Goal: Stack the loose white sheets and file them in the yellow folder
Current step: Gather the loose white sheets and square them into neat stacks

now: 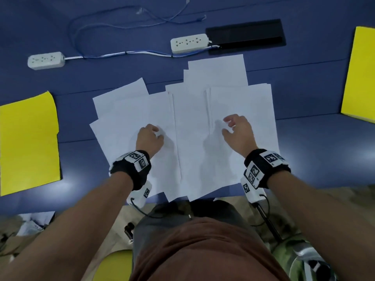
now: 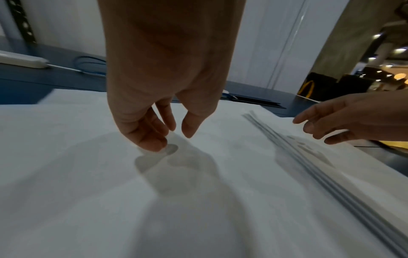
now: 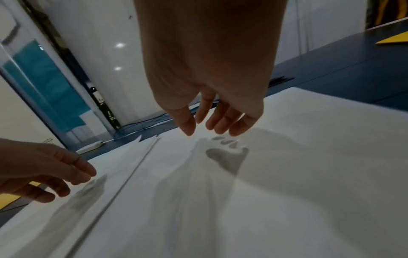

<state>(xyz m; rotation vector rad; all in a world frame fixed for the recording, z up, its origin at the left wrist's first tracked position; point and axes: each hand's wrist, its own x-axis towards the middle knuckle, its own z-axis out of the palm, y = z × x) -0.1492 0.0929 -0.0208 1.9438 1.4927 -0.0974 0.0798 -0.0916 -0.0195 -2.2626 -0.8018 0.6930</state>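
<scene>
Several loose white sheets (image 1: 192, 110) lie fanned and overlapping on the blue table (image 1: 304, 138), with some overhanging its near edge. One yellow folder (image 1: 28, 142) lies flat at the left, another yellow folder (image 1: 359, 74) at the far right. My left hand (image 1: 157, 131) is over the left sheets (image 2: 88, 192), fingers loosely curled, fingertips (image 2: 154, 146) at the paper, holding nothing. My right hand (image 1: 227, 124) hovers just above the right sheets (image 3: 309, 174), fingers relaxed and apart (image 3: 203, 131), its shadow on the paper below.
Two white power strips (image 1: 46, 60) (image 1: 189, 43) lie behind the sheets, joined by white and blue cables (image 1: 121, 25). Beside the far strip is a black cable hatch (image 1: 245, 35). The table's front edge (image 1: 81, 201) runs just in front of my body.
</scene>
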